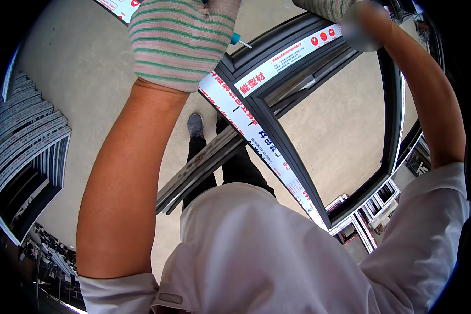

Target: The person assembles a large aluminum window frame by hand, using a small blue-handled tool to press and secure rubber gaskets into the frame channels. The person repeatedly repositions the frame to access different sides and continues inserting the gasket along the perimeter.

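Note:
My left hand (180, 44), in a white glove with green stripes, is at the top, left of a dark window frame (293, 144). A small teal thing with a thin white tip (237, 39) sticks out from its right side, pointing toward the frame. The curled fingers are mostly out of sight beyond the upper edge. My right hand (325, 7), in a similar glove, is at the frame's far upper side; its fingers are cut off and its wrist is blurred. Printed white and red protective film covers parts of the frame, which stands tilted beside my body.
A grey metal bar (201, 170) runs under the frame, across my legs. Stacked film-wrapped profiles (29, 141) stand on the floor at left. More frame pieces (363, 217) lie at lower right. Another film-covered piece (121, 8) shows at the top left.

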{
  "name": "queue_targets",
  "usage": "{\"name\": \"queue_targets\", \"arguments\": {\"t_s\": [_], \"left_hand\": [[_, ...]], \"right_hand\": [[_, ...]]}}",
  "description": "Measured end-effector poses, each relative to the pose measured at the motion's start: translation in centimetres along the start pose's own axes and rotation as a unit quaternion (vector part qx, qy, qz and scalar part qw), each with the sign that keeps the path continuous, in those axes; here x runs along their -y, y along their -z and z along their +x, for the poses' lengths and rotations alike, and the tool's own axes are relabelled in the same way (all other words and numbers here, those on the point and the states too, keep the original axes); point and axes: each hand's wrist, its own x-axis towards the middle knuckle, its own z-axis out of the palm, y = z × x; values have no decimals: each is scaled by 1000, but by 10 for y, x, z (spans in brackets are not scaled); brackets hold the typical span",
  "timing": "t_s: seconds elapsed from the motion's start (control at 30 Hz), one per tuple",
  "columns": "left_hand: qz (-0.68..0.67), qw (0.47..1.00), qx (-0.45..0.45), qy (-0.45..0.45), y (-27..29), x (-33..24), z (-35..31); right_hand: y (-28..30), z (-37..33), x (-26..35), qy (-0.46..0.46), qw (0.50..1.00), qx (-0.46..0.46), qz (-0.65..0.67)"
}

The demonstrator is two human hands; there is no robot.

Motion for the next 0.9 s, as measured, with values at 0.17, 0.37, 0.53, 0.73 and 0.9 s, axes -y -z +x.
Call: {"name": "queue_targets", "arguments": {"t_s": [0.17, 0.37, 0.53, 0.73, 0.9], "left_hand": [[53, 998, 12, 33, 7, -8, -1], [-2, 1000, -11, -16, 0, -8, -1], [25, 998, 21, -58, 9, 31, -9], [73, 995, 58, -24, 6, 15, -1], [30, 998, 47, -13, 4, 7, -3]], "right_hand": [[6, 6, 12, -9, 998, 6, 66], [14, -11, 17, -91, 995, -14, 40], [16, -25, 22, -97, 991, -68, 60], [-50, -87, 20, 1, 907, -417, 61], [-80, -239, 111, -76, 905, -340, 245]]}}
